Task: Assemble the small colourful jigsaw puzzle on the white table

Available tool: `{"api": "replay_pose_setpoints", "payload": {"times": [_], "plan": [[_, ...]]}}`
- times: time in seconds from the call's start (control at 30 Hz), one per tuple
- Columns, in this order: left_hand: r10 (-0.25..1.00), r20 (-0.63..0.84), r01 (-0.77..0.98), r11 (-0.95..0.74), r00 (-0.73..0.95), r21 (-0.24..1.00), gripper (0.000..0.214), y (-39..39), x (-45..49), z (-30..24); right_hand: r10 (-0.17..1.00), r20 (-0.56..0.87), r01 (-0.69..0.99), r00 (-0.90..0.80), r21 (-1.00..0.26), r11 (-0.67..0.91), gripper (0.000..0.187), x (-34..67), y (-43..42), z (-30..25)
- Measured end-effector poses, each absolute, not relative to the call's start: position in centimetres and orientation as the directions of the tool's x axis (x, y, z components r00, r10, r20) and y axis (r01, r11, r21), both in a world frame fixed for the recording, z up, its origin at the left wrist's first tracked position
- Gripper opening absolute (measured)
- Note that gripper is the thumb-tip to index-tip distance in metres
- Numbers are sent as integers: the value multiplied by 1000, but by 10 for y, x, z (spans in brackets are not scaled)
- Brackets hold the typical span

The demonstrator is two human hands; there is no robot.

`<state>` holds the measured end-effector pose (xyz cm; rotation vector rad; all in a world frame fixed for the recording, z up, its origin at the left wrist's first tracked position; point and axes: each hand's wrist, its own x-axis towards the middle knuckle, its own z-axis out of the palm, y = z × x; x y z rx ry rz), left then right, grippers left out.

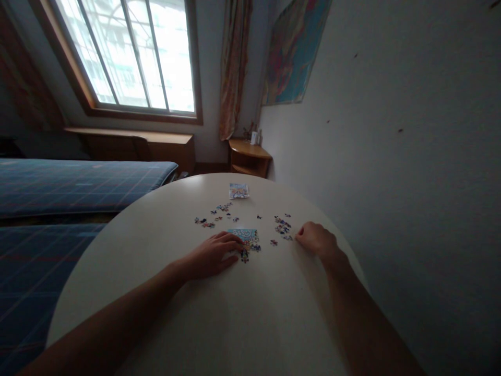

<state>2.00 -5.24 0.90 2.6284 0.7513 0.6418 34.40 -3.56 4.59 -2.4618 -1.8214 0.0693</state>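
Observation:
My left hand (214,254) lies flat with fingers stretched out, its fingertips on the left edge of a partly joined jigsaw puzzle (250,245). A blue patterned strip (243,233) shows along the puzzle's far side. To the right, my right hand (316,240) rests on the table with its fingers curled together; whatever they hold, if anything, is hidden. Beside its fingertips is a cluster of loose puzzle pieces (282,226), with a single puzzle piece (274,243) nearer the puzzle. More loose puzzle pieces (207,223) are scattered beyond my left hand.
A small printed packet (238,191) lies toward the far side of the round white table (164,329). A blue plaid mattress (78,183) is at the left, and a wooden corner shelf (249,150) stands behind the table. The wall (410,183) runs close along the right.

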Motion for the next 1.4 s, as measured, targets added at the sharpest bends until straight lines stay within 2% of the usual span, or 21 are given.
{"api": "replay_pose_setpoints", "payload": {"times": [0.1, 0.23, 0.3, 0.37, 0.57, 0.73, 1.0, 1.1, 1.23, 1.4], "plan": [[561, 338, 409, -808, 756, 425, 29, -52, 20, 8, 973, -67, 971, 222, -80, -227, 14, 335, -43, 55], [567, 335, 416, -804, 753, 425, 28, -52, 21, 8, 974, -213, 967, -73, -253, 17, 10, 321, -52, 63], [569, 327, 421, -802, 755, 424, 29, -52, 20, 9, 955, -210, 934, -208, -334, 130, 11, 313, -53, 63], [564, 330, 418, -806, 757, 420, 29, -52, 20, 8, 949, -160, 911, -274, -359, 202, 12, 307, -51, 61], [563, 346, 416, -809, 750, 415, 32, -51, 19, 4, 961, -8, 902, -278, -347, 258, 14, 303, -44, 51], [567, 342, 415, -805, 750, 425, 29, -52, 19, 7, 952, -54, 886, -302, -383, 260, 15, 305, -44, 50], [578, 316, 434, -796, 753, 422, 30, -52, 19, 7, 898, -69, 815, -435, -453, 360, 11, 299, -48, 49], [565, 330, 415, -804, 756, 425, 31, -53, 19, 8, 885, -60, 779, -461, -505, 371, 14, 299, -48, 48], [566, 336, 415, -805, 753, 425, 31, -52, 19, 8, 871, 26, 694, -490, -593, 408, 22, 298, -44, 46], [574, 320, 434, -800, 754, 414, 31, -52, 19, 8, 930, 95, 609, -355, -731, 307, 22, 293, -36, 40]]}}
